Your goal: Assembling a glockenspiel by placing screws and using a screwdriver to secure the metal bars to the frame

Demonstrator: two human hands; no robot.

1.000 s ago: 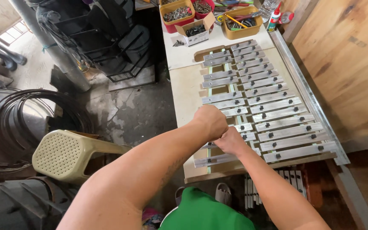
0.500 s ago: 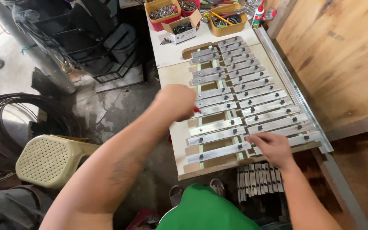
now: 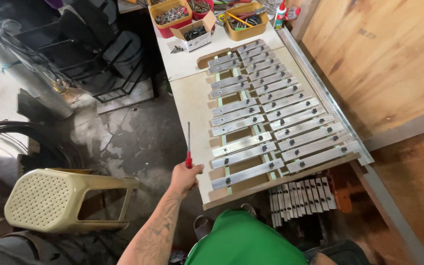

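One hand only shows: the left hand, fingers wrapped tight round the red handle of a screwdriver, its thin shaft pointing up and away over the bare edge of the workbench; the right hand is out of view, so whether it is open or holds anything cannot be told; the screwdriver hangs just beside the near left corner of the wooden frame, apart from it and not touching any bar; on that frame lie two columns of silvery metal bars, each crossing pale green strips and pinned by small dark fasteners; the nearest bar lies closest to the tip-side of the fist; judged from this, the step in hand looks like readying the tool between fastenings, not driving a screw; the next move would call for turning the tip downward and seating it squarely on one small fastener head, with care not to slip onto the bar; below the bench edge stands a bundle of spare bars; at the far end sit trays of screws and bits and a glue bottle; a beige plastic stool lies on its side on the floor at left
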